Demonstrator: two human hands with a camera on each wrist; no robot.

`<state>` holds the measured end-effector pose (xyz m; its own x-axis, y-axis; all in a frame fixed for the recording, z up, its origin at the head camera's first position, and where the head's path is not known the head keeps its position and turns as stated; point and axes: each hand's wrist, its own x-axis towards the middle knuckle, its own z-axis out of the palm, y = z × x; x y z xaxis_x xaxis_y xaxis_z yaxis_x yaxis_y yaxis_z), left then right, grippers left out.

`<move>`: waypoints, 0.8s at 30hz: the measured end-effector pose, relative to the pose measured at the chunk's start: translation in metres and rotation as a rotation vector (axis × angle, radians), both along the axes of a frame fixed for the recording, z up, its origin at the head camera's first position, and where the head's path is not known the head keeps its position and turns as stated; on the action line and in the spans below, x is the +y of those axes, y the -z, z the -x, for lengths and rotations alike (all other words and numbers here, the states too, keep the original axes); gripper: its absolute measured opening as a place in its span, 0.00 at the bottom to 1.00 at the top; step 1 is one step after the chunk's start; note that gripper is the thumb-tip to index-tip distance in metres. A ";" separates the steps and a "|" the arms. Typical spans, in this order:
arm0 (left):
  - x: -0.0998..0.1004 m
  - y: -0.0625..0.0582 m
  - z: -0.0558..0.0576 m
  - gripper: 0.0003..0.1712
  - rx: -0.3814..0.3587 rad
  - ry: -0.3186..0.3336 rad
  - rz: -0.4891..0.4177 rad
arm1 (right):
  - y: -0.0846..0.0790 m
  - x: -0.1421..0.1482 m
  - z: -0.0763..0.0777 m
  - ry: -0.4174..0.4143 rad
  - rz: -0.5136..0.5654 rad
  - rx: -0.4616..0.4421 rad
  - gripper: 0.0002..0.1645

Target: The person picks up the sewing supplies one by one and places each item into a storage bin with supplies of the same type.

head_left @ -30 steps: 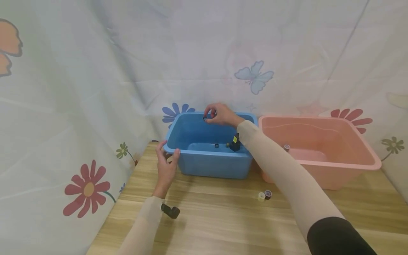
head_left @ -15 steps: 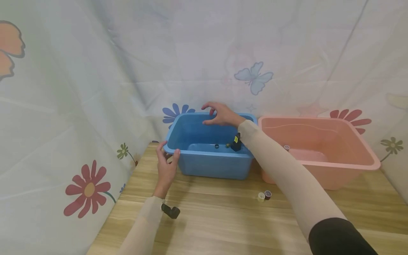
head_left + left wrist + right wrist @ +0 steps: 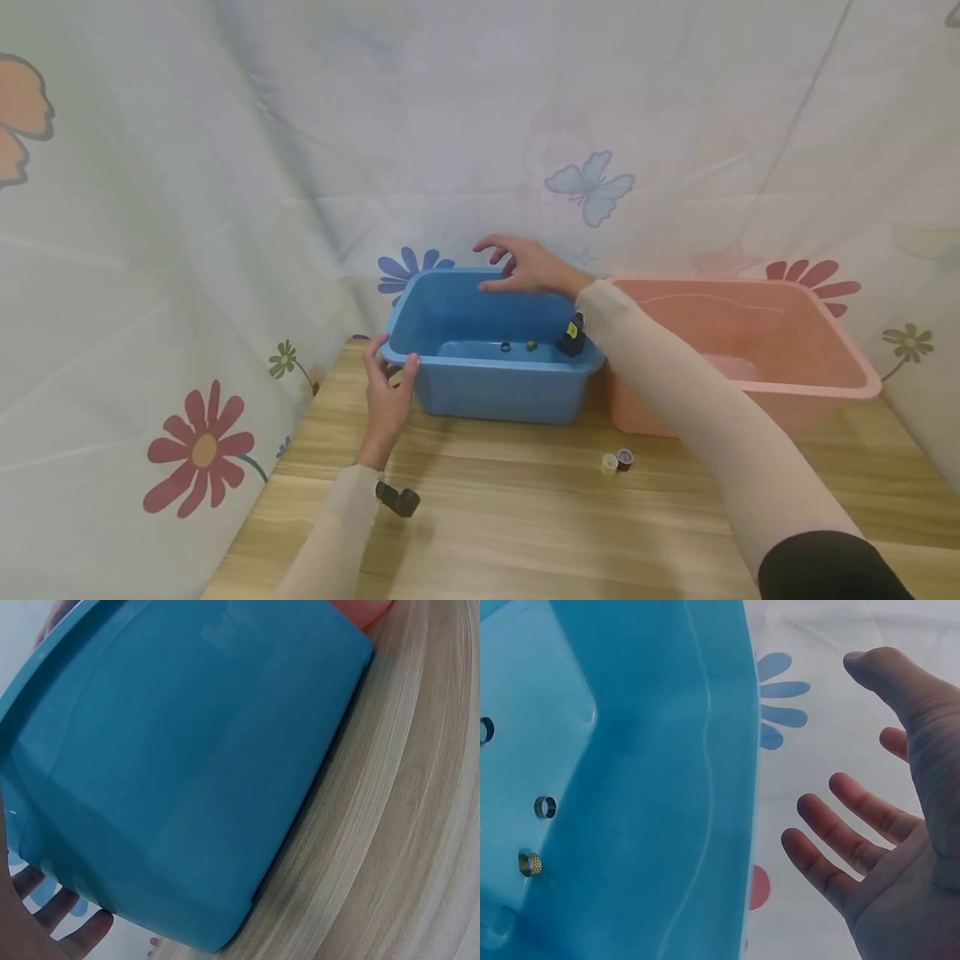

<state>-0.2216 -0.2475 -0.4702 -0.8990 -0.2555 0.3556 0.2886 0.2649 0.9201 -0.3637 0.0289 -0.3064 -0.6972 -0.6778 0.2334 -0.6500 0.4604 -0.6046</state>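
Note:
My left hand (image 3: 387, 408) grips the front left corner of a blue plastic tub (image 3: 502, 392), thumb at the front and fingers along the side. Over the tub's back part hangs my right hand (image 3: 528, 267), with thumb and fingers spread and nothing between them. On the tub's floor lie a gold ring (image 3: 530, 864), a patterned dark ring (image 3: 546, 807) and another dark ring (image 3: 486, 730), all seen in the right wrist view. The head view shows only two of them.
A pink tub (image 3: 795, 390) stands to the right of the blue one, partly behind my right arm. Near its front, a small cream cylinder (image 3: 609, 464) and a dark one (image 3: 625, 459) stand on the wooden table (image 3: 510, 517). A printed curtain (image 3: 450, 125) hangs behind.
A second ago my right hand pinched a small dark ring; it has let go and the fingers have spread. My right forearm has shifted slightly right. The left hand keeps its grip.

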 end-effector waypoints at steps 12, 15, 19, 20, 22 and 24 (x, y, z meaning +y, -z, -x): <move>0.001 0.002 0.000 0.38 0.019 -0.032 0.025 | -0.012 0.014 -0.027 -0.085 -0.013 0.057 0.46; 0.001 0.003 0.001 0.38 0.025 -0.032 0.023 | -0.014 0.020 -0.032 -0.087 -0.010 0.058 0.47; 0.000 0.003 0.001 0.39 0.023 -0.025 0.023 | -0.016 0.029 -0.039 -0.083 0.000 0.053 0.48; 0.000 0.002 0.001 0.39 0.020 -0.022 0.023 | -0.016 0.031 -0.040 -0.087 0.000 0.056 0.49; 0.001 0.002 0.001 0.39 0.018 -0.014 0.019 | -0.016 0.035 -0.043 -0.094 0.000 0.063 0.49; 0.001 0.002 0.000 0.38 0.015 -0.007 0.015 | -0.017 0.040 -0.046 -0.100 -0.005 0.066 0.49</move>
